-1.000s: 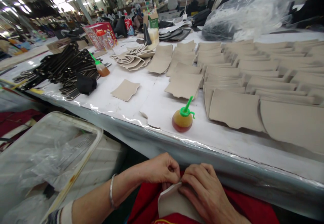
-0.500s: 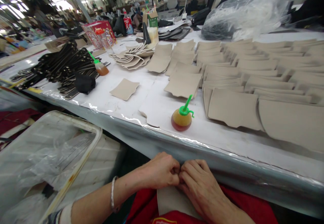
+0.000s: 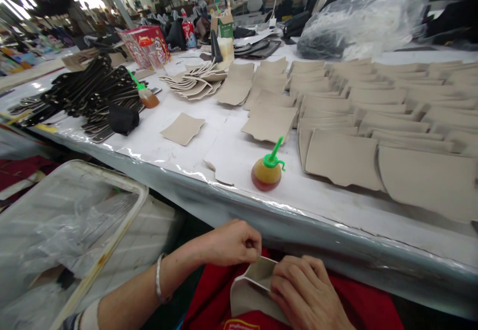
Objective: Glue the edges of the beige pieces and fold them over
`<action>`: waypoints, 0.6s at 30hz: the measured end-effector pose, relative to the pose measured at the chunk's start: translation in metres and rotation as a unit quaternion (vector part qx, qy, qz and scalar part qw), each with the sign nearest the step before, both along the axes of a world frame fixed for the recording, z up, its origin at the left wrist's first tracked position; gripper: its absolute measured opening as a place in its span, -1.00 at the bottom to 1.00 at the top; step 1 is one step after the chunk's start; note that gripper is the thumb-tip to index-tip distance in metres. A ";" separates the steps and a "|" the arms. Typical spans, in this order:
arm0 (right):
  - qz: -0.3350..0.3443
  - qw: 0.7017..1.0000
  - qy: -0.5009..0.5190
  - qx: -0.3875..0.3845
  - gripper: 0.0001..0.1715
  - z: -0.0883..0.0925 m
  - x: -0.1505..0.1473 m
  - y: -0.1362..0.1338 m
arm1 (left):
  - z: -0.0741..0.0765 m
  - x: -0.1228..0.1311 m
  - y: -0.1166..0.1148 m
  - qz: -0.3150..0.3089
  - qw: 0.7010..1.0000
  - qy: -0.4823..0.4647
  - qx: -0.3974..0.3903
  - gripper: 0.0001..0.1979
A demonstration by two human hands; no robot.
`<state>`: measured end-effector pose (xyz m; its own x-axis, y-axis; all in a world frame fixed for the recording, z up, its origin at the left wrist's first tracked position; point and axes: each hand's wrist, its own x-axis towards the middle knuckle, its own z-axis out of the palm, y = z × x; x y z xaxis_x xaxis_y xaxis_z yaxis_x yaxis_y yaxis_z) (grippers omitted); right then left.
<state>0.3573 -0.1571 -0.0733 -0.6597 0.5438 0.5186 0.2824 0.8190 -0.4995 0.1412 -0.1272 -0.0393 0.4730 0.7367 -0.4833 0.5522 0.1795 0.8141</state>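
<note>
A beige piece [image 3: 254, 295] with a folded upper edge lies over the red cloth on the person's lap. My left hand [image 3: 237, 243], a bracelet at its wrist, pinches the raised left corner of that piece. My right hand [image 3: 302, 285] grips its right side with curled fingers. On the table just beyond stands a round bottle [image 3: 266, 174] of amber liquid with a green spout. A single beige piece [image 3: 182, 129] lies flat to its left, and rows of beige pieces [image 3: 341, 158] overlap on the right.
The table edge [image 3: 224, 198] runs just beyond my hands. A white bin [image 3: 144, 195] holding plastic bags is at lower left. Dark strips [image 3: 95, 88] are heaped on the table beside a second glue-type bottle [image 3: 148, 97]. A clear plastic bag [image 3: 366, 19] sits at the back.
My hands have moved apart, the left one slightly up and left, the right one slightly down. More of the beige piece and its folded edge now shows between them.
</note>
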 end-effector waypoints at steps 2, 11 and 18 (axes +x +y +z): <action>-0.001 1.000 -0.010 0.001 -0.70 -0.001 0.000 0.000 | 0.003 0.002 0.000 -0.021 1.000 -0.021 0.009 -0.81; 0.002 0.999 -0.043 0.005 -0.73 0.001 -0.001 0.002 | 0.006 0.023 -0.003 -0.052 0.993 0.028 0.101 -0.77; 0.015 0.997 -0.069 0.028 -0.68 0.002 0.003 -0.014 | -0.005 0.029 -0.006 0.046 0.983 0.144 0.105 -0.75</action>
<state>0.3600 -0.1711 -0.0717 -0.7427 0.4948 0.4511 0.3193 0.8539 -0.4110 0.1698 -0.1337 -0.0440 0.2648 0.8682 -0.4197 0.7546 0.0844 0.6507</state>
